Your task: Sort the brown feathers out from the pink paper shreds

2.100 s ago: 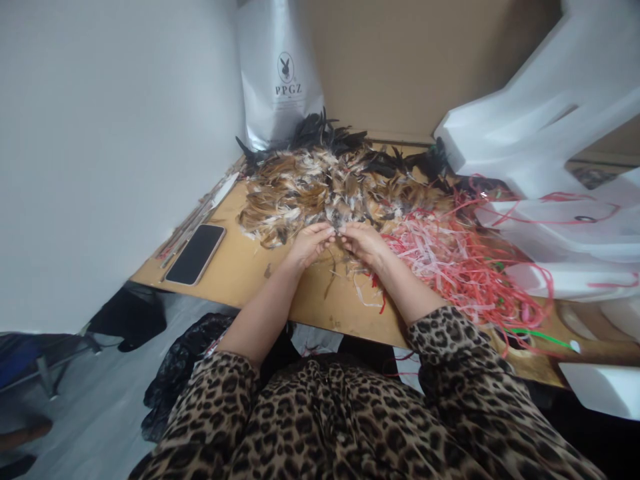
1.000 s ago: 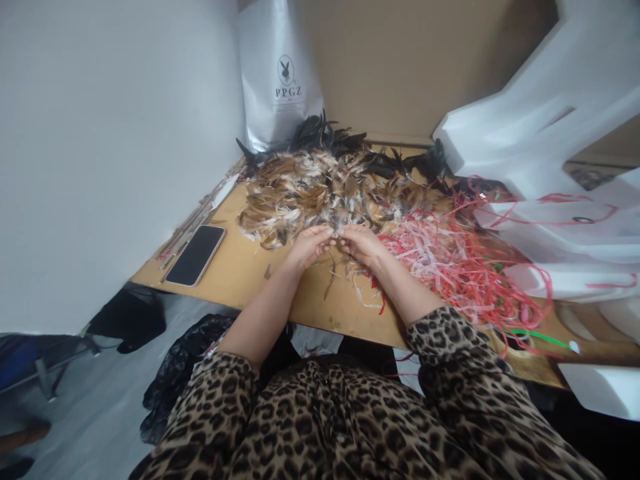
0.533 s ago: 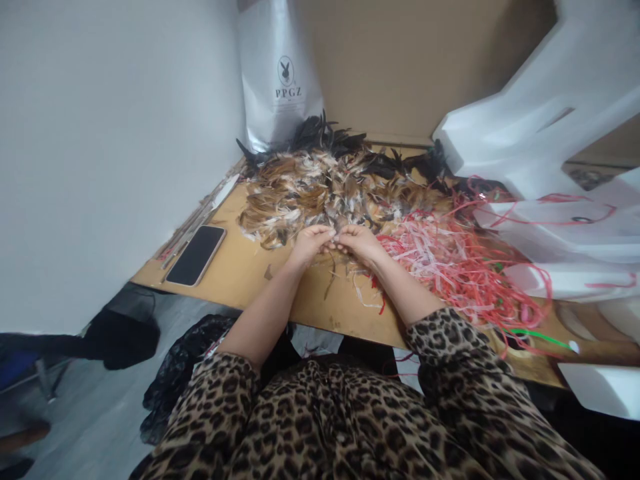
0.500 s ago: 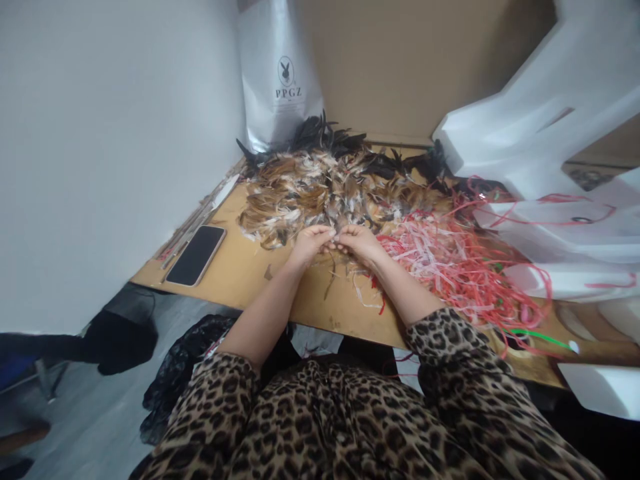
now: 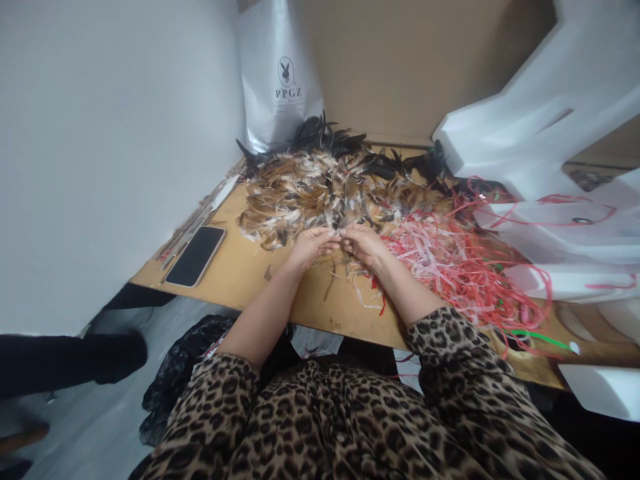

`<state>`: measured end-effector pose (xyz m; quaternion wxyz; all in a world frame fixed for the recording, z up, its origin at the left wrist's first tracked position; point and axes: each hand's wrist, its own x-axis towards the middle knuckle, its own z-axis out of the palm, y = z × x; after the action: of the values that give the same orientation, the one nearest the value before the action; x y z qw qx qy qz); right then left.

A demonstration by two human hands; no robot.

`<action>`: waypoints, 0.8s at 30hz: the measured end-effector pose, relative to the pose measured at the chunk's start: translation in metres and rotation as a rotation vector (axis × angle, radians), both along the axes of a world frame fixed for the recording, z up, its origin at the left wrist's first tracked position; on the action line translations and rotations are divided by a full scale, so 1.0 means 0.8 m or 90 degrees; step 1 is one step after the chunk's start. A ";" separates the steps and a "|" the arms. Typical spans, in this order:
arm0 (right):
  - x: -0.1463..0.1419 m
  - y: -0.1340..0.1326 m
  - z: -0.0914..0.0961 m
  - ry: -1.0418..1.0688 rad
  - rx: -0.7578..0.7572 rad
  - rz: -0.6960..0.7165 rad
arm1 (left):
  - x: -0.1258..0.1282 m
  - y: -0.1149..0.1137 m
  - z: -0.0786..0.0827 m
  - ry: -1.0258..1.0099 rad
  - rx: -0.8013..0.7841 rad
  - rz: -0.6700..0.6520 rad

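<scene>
Black shape (image 5: 75, 361) bottom-L lower vs prev; L hand (image 5: 311, 246) & R hand (image 5: 363, 243), fingertips pinched (contents unclear), nr feathers (image 5: 290, 190).

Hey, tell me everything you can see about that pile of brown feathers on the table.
The pile of brown feathers lies loosely spread on the yellowish tabletop, golden brown and tan mixed with whitish fluff, the feathers pointing various ways. Black feathers border its far side, and red and pink strips meet its near right part. The left hand and right hand are at its near edge; whether they touch it is unclear.
</scene>
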<state>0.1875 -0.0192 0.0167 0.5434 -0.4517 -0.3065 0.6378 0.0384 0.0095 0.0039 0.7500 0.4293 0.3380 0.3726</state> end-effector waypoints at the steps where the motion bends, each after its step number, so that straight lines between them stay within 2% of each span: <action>1: 0.000 0.000 -0.001 -0.013 0.006 -0.001 | 0.000 0.000 0.000 0.004 0.001 -0.006; 9: 0.000 -0.003 -0.006 -0.151 0.097 -0.031 | 0.001 -0.004 0.004 0.044 0.013 -0.012; 14: 0.002 -0.004 -0.002 -0.131 0.097 -0.004 | 0.000 -0.005 0.006 0.059 0.030 -0.020; 24: 0.001 -0.004 -0.001 -0.110 0.095 -0.006 | 0.000 -0.005 0.005 0.061 0.033 -0.028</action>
<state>0.1880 -0.0223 0.0161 0.5503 -0.4644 -0.3966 0.5695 0.0382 0.0057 0.0082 0.7297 0.4732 0.3541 0.3438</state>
